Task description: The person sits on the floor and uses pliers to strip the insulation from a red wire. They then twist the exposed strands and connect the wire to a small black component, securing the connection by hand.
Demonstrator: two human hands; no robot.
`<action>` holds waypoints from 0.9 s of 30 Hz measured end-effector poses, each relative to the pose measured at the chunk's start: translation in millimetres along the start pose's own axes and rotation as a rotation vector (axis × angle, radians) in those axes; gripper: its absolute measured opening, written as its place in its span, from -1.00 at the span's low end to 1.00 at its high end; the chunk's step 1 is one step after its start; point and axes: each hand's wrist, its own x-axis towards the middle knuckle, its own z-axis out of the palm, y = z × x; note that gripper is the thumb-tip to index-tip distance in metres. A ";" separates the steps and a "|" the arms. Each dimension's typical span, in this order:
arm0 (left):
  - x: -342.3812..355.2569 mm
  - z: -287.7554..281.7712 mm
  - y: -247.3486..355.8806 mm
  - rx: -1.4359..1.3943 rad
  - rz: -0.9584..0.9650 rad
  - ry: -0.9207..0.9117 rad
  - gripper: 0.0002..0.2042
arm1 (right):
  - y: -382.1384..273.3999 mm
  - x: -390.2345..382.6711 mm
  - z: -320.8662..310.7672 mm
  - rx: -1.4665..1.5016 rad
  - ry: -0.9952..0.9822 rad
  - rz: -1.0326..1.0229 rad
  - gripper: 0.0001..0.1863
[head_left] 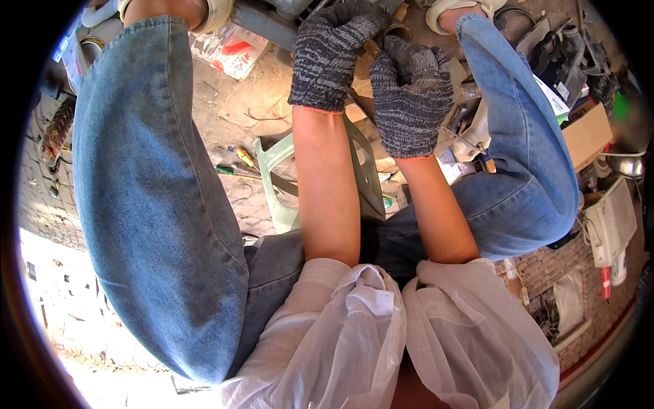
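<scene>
Both my hands wear dark grey knitted work gloves with orange cuffs and are close together at the top of the view. My left hand (332,58) has its fingers curled and reaching toward the right. Just right of it, my right hand (413,99) is closed, with thumb and fingers drawn together. Between the fingertips sits a small round metal piece (398,31) with a dark rim, partly covered by the gloves. What each hand grips is mostly hidden. Below the forearms stands a light green plastic stool (268,178).
A yellow-handled screwdriver (245,157) and a green-handled tool (226,169) lie left of the stool. A red-and-white plastic bag (238,54) is beside my left foot. At the right are a cardboard box (591,136), dark machine parts (555,51) and a white appliance casing (610,221).
</scene>
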 end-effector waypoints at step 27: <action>-0.5 0.6 -2.6 -0.081 -0.024 0.006 -0.75 | -0.5 -12.8 4.0 0.115 -0.009 0.183 -0.80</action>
